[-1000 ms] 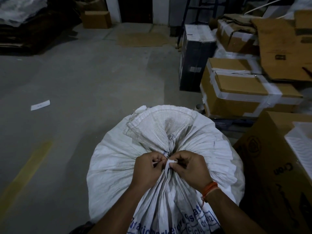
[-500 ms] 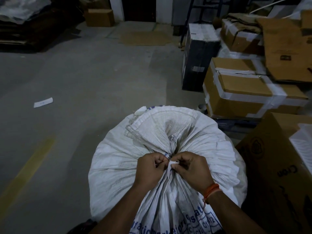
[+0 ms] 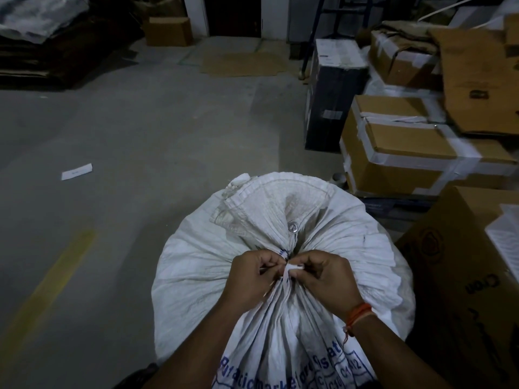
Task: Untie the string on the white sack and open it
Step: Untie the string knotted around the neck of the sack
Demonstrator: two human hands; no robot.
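A full white woven sack [image 3: 193, 265] with blue print stands on the floor in front of me, its neck gathered and tied. The flared mouth with a metal eyelet fans out beyond the knot. A white string [image 3: 292, 267] wraps the neck. My left hand [image 3: 250, 279] pinches the string on the left of the knot, fingers closed. On the other side of the knot my right hand [image 3: 325, 279], with an orange thread on the wrist, grips a white string end. The knot itself is mostly hidden by my fingers.
Taped cardboard boxes [image 3: 407, 153] are stacked to the right, and a large brown carton [image 3: 460, 290] stands close beside the sack. A dark box [image 3: 331, 94] stands behind them. Grey concrete floor [image 3: 126, 136] with a yellow line and a paper slip [image 3: 76, 172] stretches left.
Both hands stay at the knot, fingers shifting slightly on the string. The view has drifted a little; the sack has not moved.
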